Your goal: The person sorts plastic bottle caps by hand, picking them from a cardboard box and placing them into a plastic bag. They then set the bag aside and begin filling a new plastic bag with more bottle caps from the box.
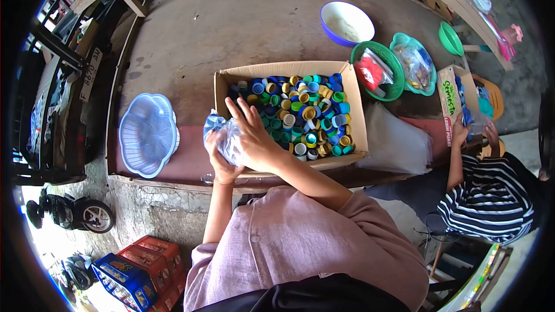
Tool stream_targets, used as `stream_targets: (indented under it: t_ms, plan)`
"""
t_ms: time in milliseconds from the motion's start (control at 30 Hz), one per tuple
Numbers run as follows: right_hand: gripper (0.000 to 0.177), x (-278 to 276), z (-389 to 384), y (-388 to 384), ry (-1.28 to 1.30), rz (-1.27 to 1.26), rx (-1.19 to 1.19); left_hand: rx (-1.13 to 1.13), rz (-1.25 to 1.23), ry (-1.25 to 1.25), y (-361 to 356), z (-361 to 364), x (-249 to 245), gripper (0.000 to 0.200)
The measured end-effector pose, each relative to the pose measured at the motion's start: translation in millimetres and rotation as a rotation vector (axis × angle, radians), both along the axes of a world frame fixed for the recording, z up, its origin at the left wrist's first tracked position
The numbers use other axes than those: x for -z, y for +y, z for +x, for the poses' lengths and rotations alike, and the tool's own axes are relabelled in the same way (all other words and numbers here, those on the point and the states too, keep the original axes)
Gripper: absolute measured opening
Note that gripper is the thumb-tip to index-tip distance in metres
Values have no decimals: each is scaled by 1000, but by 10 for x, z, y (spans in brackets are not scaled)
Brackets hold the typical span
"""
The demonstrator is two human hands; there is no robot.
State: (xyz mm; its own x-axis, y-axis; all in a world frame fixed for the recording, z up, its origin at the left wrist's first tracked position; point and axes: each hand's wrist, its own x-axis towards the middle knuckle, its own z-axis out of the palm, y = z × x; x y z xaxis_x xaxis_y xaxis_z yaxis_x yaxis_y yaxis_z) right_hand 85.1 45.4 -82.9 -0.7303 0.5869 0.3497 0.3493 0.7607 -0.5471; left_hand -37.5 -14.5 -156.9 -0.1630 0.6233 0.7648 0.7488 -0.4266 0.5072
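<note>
A cardboard box (354,93) full of blue, green, yellow and white bottle caps (309,117) stands on the brown table. At the box's near left corner my left hand (221,166) grips a small clear plastic bag (222,136) with blue caps inside. My right hand (254,133) lies over the bag's mouth with its fingers spread towards the caps in the box. I cannot tell whether it holds a cap.
A pale blue plastic basket (147,134) sits left of the box. Behind it are a blue bowl (347,23) and green baskets (378,70) holding bagged items. Clear bags (396,144) lie to the right. A person in a striped shirt (491,196) handles a small carton (454,98).
</note>
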Motion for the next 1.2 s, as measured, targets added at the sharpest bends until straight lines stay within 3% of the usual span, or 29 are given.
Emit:
stream_targets:
  t_ms: [33,100,133,167,233,333,433,600,700,800,900,1033,1200]
  plan:
    - [9,-48,32,-9,-14,-42,-26,-15,17,33,0,-12,31,80]
    - [11,-46,169,3,342,-145,-95,53,25,-203,17,8,169,83]
    - [14,-140,335,41,365,-108,-54,99,-12,-233,4,11,109,82]
    - [17,-201,531,77,367,-169,53,-1,39,-251,39,77,39,74]
    - [10,71,991,252,290,-254,371,12,24,-240,32,74,8,75]
    - [9,464,1786,371,-128,-139,665,16,18,-207,34,69,-33,74]
    - [23,540,1994,313,-377,-340,642,40,25,-234,32,88,-58,73]
    - [37,633,1833,279,-383,-227,705,45,9,-246,23,83,-38,73]
    - [39,714,1827,310,-329,-75,666,37,7,-233,30,71,-34,74]
    - [35,547,1770,291,-53,-44,601,45,6,-248,36,70,-17,74]
    - [35,445,1719,229,85,-159,577,22,-12,-224,23,63,-15,75]
    - [35,421,1703,246,53,-76,509,18,-10,-220,23,73,-39,75]
    - [35,492,1668,275,272,-151,477,24,-17,-204,26,65,-37,75]
